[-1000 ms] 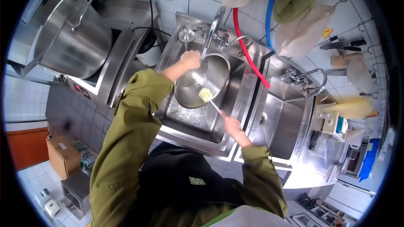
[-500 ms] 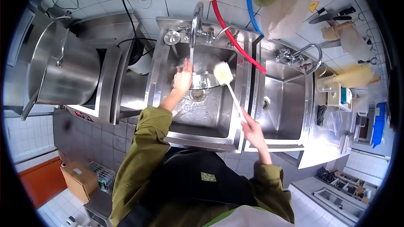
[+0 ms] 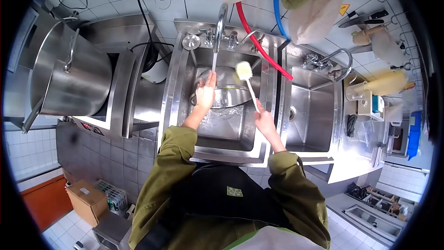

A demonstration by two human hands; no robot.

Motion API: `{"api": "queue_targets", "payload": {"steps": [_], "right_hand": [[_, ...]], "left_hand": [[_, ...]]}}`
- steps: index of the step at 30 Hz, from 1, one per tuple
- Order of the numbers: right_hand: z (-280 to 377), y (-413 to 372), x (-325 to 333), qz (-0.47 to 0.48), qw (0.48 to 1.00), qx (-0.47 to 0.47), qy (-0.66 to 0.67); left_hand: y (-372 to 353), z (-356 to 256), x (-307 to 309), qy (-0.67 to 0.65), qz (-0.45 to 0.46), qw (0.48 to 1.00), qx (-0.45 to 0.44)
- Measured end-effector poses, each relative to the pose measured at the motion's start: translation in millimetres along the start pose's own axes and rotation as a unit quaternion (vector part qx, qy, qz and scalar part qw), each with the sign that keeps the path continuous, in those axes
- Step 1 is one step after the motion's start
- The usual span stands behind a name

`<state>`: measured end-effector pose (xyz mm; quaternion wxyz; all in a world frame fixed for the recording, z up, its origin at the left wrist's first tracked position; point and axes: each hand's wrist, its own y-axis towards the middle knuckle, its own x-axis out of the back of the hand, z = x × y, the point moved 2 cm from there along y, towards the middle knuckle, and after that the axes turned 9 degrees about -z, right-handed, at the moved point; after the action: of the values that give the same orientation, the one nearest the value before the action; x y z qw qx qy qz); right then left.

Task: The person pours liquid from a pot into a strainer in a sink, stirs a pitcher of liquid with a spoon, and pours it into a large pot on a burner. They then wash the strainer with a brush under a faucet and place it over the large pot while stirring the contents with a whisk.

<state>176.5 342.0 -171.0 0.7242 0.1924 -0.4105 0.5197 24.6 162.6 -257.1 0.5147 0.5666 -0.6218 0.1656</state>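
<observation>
My left hand (image 3: 205, 93) lies with its fingers stretched out at the left side of a shiny round metal bowl (image 3: 232, 98), right under the running tap (image 3: 221, 28). Water falls onto its fingertips. The bowl sits in the left sink basin (image 3: 222, 134), its underside hidden from me. In my right hand (image 3: 264, 119) is the handle of a long white brush (image 3: 243, 71), gripped near its lower end. The brush's pale yellowish head is up over the right part of the bowl.
A second sink basin (image 3: 312, 120) with its own tap adjoins on the right. A red hose (image 3: 263, 51) hangs down between the basins. At the left stands a large steel pot (image 3: 83, 67). Knives (image 3: 370, 18) hang on the right wall, and a cardboard box (image 3: 88, 201) is behind on the left.
The bowl has come nearer to me and now covers the drain. My left hand has shifted slightly right and down with it. My right hand has moved up and left with the brush.
</observation>
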Motion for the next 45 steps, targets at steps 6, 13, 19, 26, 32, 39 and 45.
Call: {"api": "queue_targets", "payload": {"steps": [6,13,19,26,32,39,45], "right_hand": [[10.8,-3.5,0.9,0.003,1.0,0.007,0.009],[-52.7,-23.8,7.2,-0.074,0.99,-0.019,0.118],[-23.3,-43.5,23.5,-0.122,0.983,-0.073,0.12],[-40.8,-84.5,-26.4,-0.021,0.97,-0.094,0.222],[5.9,-80.1,7.4,0.135,0.8,-0.244,0.531],[66.0,27.3,1.7,0.286,0.64,-0.197,0.685],[62.9,7.7,34.2,0.312,0.788,-0.079,0.525]], "left_hand": [[5.3,0.6,-1.3,-0.008,0.012,0.999,0.032],[-2.4,-5.2,45.7,-0.107,-0.053,0.984,0.134],[-9.7,6.2,42.5,-0.171,-0.068,0.939,0.291],[-11.5,14.1,-9.7,-0.446,0.055,0.614,0.648],[5.7,3.3,-4.0,-0.464,0.139,0.626,0.611],[-11.2,14.8,21.1,-0.341,0.09,0.819,0.452],[-33.8,22.4,50.8,-0.129,0.1,0.909,0.384]]}}
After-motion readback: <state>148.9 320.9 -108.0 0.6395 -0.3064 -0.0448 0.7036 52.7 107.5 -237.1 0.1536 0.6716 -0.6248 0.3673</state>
